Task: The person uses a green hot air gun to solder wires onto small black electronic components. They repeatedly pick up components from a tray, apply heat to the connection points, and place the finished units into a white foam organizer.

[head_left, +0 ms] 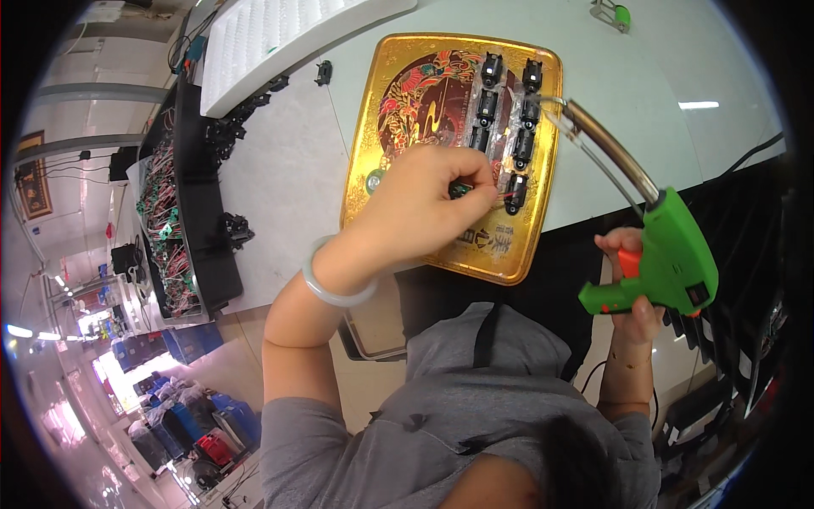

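My right hand point(627, 284) grips a green soldering gun point(682, 254) with an orange trigger. Its long metal tube curves up and left, ending by the upper right black parts. Two columns of small black plastic housings point(522, 146) lie on a gold patterned tin tray point(532, 246). Over the tray's lower middle, my left hand point(441, 187) is closed in a pinch, with a thin red wire showing at its fingertips, beside the lowest right housing point(515, 193). Part of a small green circuit board point(460, 188) shows beneath my fingers; the rest is hidden.
To the left stands a black bin point(208, 263) full of wired green boards. Loose black housings point(225, 136) lie along its edge. A white foam tray point(280, 47) sits at the far left, and a small green-and-metal item point(612, 15) at the far right. Black racks are at the right.
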Demonstrator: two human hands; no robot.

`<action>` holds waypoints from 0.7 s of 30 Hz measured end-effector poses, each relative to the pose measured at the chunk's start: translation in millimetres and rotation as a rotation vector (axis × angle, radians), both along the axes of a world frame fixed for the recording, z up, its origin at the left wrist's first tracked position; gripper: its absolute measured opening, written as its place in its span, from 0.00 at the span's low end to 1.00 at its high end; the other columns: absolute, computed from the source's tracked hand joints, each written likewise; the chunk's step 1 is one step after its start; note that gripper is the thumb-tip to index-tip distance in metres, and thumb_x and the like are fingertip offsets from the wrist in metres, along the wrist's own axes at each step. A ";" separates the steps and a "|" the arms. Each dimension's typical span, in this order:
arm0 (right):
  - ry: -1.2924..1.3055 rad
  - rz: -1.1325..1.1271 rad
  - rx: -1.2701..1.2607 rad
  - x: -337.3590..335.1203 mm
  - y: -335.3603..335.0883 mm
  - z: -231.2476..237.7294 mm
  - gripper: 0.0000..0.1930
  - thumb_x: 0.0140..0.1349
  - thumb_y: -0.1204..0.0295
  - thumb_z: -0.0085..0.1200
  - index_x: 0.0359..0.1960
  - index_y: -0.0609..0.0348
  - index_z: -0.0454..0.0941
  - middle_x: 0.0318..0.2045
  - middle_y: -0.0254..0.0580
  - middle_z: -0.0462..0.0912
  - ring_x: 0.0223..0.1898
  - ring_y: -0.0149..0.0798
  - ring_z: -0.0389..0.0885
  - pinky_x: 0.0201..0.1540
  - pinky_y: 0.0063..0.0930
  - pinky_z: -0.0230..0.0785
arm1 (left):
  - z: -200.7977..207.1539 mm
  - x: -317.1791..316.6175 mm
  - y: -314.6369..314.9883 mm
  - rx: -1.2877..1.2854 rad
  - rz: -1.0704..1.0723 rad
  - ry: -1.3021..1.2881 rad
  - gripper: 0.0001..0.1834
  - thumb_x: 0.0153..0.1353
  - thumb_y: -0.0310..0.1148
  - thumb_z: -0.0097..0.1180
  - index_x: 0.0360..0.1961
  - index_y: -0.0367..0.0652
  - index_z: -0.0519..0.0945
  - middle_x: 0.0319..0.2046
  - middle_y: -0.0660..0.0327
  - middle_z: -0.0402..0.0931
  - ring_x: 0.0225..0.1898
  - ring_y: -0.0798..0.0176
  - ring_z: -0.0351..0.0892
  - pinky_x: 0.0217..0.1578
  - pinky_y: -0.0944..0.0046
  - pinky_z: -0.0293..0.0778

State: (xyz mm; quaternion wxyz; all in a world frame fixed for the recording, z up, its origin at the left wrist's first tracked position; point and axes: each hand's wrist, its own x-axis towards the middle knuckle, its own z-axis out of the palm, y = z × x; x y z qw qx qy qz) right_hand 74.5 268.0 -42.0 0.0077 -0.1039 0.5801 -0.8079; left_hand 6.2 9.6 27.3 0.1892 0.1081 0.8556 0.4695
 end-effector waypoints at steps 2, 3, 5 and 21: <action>0.001 -0.013 0.018 10.5 9.7 -2.0 0.31 0.45 0.55 0.54 0.44 0.68 0.66 0.38 0.50 0.69 0.44 0.45 0.67 0.50 0.42 0.61 | -5.2 1.8 2.8 -0.036 -0.008 0.031 0.07 0.50 0.28 0.52 0.23 0.34 0.75 0.20 0.62 0.74 0.24 0.75 0.69 0.27 0.73 0.66; 0.002 -0.018 0.027 14.5 12.9 -2.6 0.31 0.44 0.54 0.54 0.44 0.68 0.66 0.38 0.50 0.69 0.43 0.44 0.67 0.50 0.42 0.61 | -7.6 2.7 3.1 -0.033 0.004 0.032 0.07 0.50 0.29 0.52 0.23 0.34 0.75 0.20 0.62 0.74 0.24 0.74 0.70 0.27 0.73 0.66; -0.036 -0.062 0.099 18.5 14.3 2.8 0.32 0.43 0.50 0.54 0.41 0.67 0.69 0.34 0.48 0.71 0.38 0.43 0.70 0.44 0.39 0.64 | -10.6 4.4 3.4 -0.035 0.029 0.030 0.07 0.50 0.29 0.52 0.24 0.34 0.75 0.19 0.62 0.74 0.23 0.74 0.70 0.26 0.73 0.66; -0.169 -0.059 0.164 25.0 7.3 12.8 0.28 0.45 0.45 0.49 0.28 0.63 0.67 0.21 0.41 0.67 0.26 0.34 0.66 0.31 0.27 0.62 | -31.1 13.0 4.2 0.038 0.132 0.309 0.06 0.44 0.30 0.57 0.17 0.40 0.75 0.14 0.61 0.73 0.12 0.66 0.69 0.15 0.70 0.65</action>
